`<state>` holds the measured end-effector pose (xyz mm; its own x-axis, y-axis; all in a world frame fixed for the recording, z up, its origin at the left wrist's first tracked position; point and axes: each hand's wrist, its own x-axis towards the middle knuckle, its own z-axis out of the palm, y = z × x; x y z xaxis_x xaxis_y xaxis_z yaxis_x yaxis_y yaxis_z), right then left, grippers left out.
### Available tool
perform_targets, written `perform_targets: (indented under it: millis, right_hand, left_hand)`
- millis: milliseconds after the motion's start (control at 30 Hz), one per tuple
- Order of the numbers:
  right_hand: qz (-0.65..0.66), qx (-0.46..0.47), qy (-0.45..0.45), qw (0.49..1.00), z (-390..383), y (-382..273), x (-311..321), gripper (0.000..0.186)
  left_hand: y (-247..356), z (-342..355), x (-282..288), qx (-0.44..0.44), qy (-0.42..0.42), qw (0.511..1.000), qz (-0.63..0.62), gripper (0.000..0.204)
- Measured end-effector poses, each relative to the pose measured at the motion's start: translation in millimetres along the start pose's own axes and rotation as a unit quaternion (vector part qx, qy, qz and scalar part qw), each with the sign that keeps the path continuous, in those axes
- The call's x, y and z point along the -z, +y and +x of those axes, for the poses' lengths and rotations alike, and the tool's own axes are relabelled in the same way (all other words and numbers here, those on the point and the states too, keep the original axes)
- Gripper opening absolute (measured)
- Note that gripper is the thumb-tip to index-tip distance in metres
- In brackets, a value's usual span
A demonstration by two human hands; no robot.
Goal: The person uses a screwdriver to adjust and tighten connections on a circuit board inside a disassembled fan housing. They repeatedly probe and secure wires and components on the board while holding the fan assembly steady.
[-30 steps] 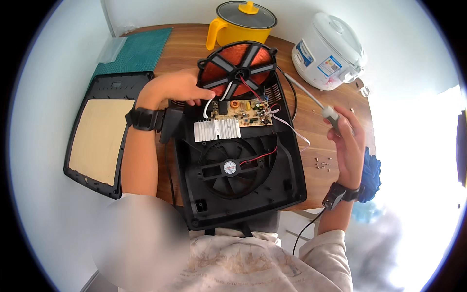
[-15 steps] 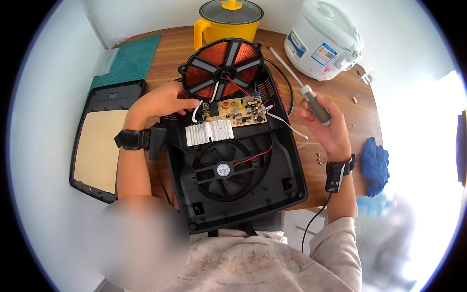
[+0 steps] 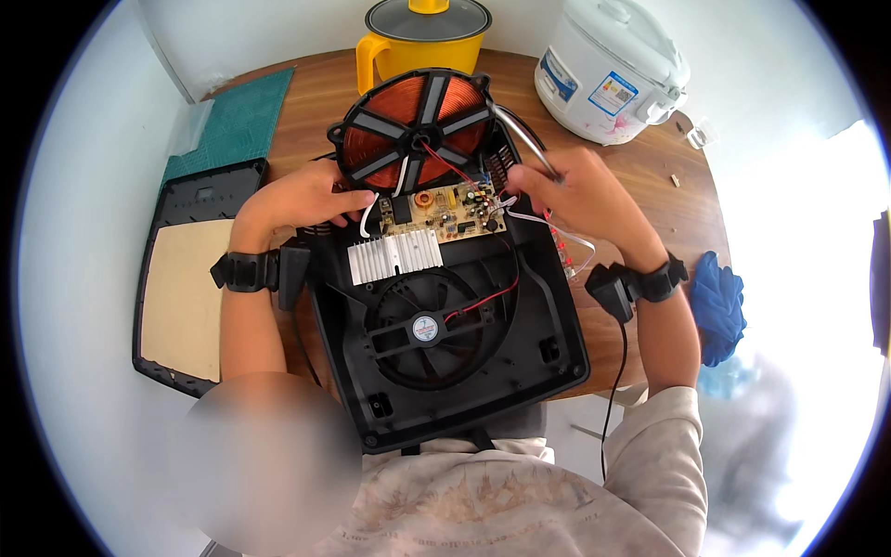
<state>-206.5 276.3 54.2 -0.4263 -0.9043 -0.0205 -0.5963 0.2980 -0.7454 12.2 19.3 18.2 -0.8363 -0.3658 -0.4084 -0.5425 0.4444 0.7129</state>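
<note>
An opened induction cooker's black housing lies before me, with a cooling fan, a silver heat sink and a circuit board inside. Its copper coil stands tilted up at the far end, joined by wires. My left hand is bent at the board's left edge, thumb beside a white wire; what its curled fingers grip is hidden. A screwdriver is held in my right hand, shaft toward the coil's right rim, handle hidden. That hand's thumb and finger pinch near the white connector at the board's right end.
The cooker's top cover lies underside up at left by a green cutting mat. Behind are a yellow pot and a white rice cooker. A blue glove rests at the table's right edge.
My right hand has moved left with the screwdriver, from beside the housing to the board's right end. My left hand stays at the board's left edge.
</note>
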Motion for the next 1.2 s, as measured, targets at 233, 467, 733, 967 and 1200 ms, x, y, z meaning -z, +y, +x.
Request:
perform_targets:
  millis: [233, 467, 733, 967, 1200]
  right_hand:
    - [-0.12, 0.109, 0.083, 0.983, 43.5, 17.7, 4.6, 0.038]
    - [-0.108, 0.033, 0.013, 0.994, 46.6, 31.8, 1.2, 0.023]
    - [-0.021, 0.01, 0.003, 1.0, 42.8, 34.5, 0.1, 0.03]
    - [-0.049, 0.069, -0.002, 0.996, 43.7, 40.0, -0.3, 0.03]
    - [-0.053, 0.052, -0.028, 0.997, 35.4, 36.2, 7.7, 0.036]
  left_hand:
    - [-7.0, 7.3, -1.6, -0.036, -0.01, 0.999, -0.032, 0.037]
    - [2.5, -6.7, 7.9, -0.023, -0.001, 0.997, 0.07, 0.033]
    - [73.5, -63.3, -15.9, -0.161, 0.029, 0.981, 0.105, 0.022]
    - [83.5, -9.6, -67.5, -0.272, 0.045, 0.896, 0.348, 0.038]
    - [83.3, 3.7, -87.4, -0.256, 0.095, 0.879, 0.392, 0.054]
